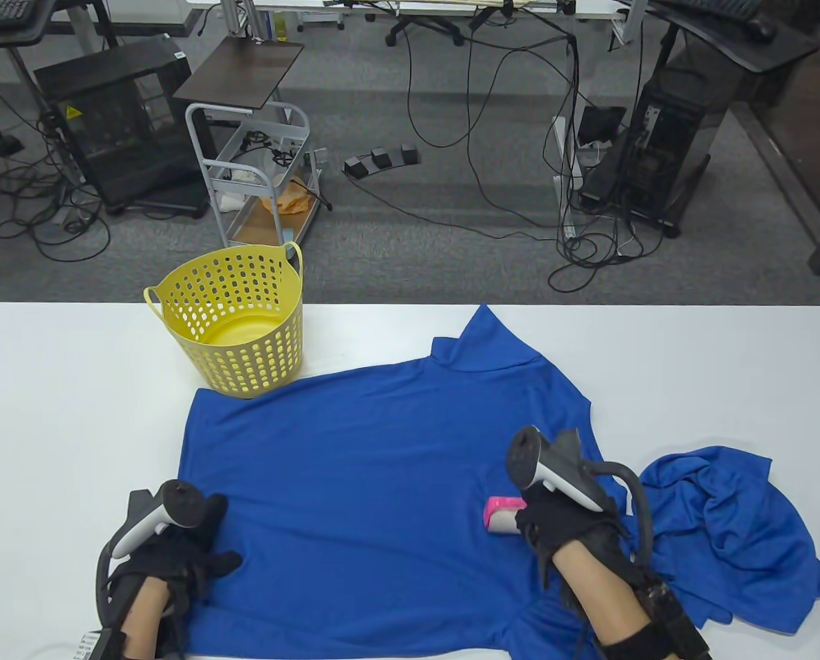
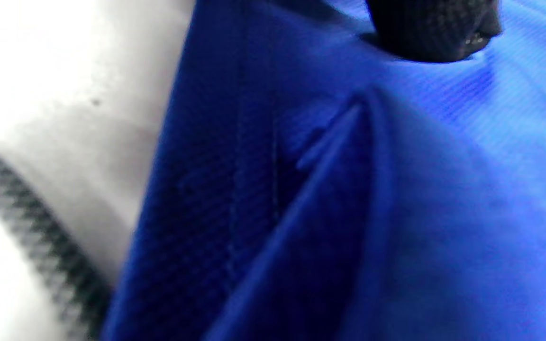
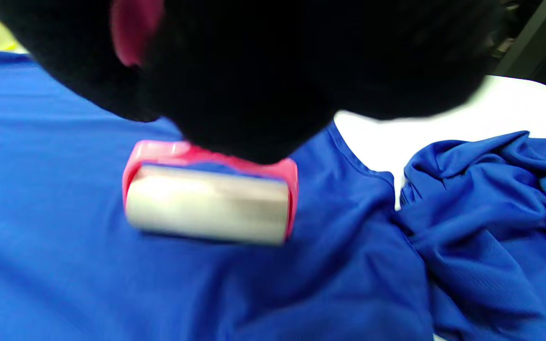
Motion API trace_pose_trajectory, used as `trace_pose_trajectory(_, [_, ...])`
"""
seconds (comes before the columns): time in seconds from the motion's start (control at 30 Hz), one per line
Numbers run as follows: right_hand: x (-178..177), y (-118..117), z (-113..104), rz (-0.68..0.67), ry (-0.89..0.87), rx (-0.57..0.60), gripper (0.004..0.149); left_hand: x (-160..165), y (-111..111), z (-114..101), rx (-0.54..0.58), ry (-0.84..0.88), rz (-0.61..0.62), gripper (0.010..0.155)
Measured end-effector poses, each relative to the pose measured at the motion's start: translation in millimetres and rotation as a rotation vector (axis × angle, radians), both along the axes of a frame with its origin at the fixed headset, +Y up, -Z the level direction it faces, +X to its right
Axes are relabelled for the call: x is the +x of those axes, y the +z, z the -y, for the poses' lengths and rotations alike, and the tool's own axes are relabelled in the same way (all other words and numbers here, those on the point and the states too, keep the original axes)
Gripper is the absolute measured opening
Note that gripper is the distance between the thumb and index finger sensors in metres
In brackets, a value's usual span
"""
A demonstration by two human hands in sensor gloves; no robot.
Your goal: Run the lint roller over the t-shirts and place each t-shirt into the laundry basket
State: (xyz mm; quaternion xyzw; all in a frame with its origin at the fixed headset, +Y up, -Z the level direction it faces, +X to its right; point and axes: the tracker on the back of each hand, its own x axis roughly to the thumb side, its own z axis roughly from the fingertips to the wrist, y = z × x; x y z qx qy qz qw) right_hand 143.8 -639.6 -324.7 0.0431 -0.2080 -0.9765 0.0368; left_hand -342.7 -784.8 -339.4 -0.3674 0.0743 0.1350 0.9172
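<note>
A blue t-shirt (image 1: 369, 481) lies spread flat on the white table (image 1: 59, 426). My right hand (image 1: 561, 522) grips the pink lint roller (image 1: 503, 515), whose white roll (image 3: 206, 203) lies on the shirt's right part. My left hand (image 1: 183, 557) rests on the shirt's near left edge, a gloved fingertip (image 2: 436, 28) pressing the cloth (image 2: 349, 213). A second blue t-shirt (image 1: 726, 529) lies crumpled at the right, also seen in the right wrist view (image 3: 491, 227). The yellow laundry basket (image 1: 234, 320) stands at the table's far side, left of centre, with nothing inside.
Beyond the table's far edge are a grey floor with cables, a white cart (image 1: 259, 172), a dark cabinet (image 1: 117, 124) and a computer tower (image 1: 664, 144).
</note>
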Motion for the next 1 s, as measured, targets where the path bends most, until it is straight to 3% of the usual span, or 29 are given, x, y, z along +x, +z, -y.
trace_pose_trajectory(0.07, [-2,6,1,0.013,0.008,-0.002,0.045,0,0,1,0.007,0.002,0.001,0.091])
trace_pose_trajectory(0.17, [-1,-15,6,0.101,0.039,0.065,0.045,0,1,1,0.011,0.008,0.002,0.090])
trace_pose_trajectory(0.4, [18,-126,52,0.349,-0.050,0.201,0.054,-1,1,1,0.009,0.011,0.005,0.090])
trace_pose_trajectory(0.53, [28,-154,64,0.323,0.030,0.203,0.058,-1,1,2,0.010,0.012,0.006,0.090])
trace_pose_trajectory(0.63, [29,-142,60,0.304,-0.027,0.212,0.058,-1,1,2,0.008,0.011,0.006,0.090])
trace_pose_trajectory(0.7, [24,-116,44,0.229,-0.031,0.221,0.056,-1,1,2,0.007,0.011,0.007,0.090])
trace_pose_trajectory(0.8, [13,-61,19,0.143,-0.045,0.114,0.054,-1,1,2,0.006,0.012,0.008,0.090])
trace_pose_trajectory(0.9, [-7,-9,3,0.018,-0.167,0.000,0.050,-1,1,2,0.005,0.012,0.007,0.090])
trace_pose_trajectory(1.0, [-32,13,1,-0.096,-0.199,-0.034,0.048,-1,2,2,0.008,0.012,0.008,0.090])
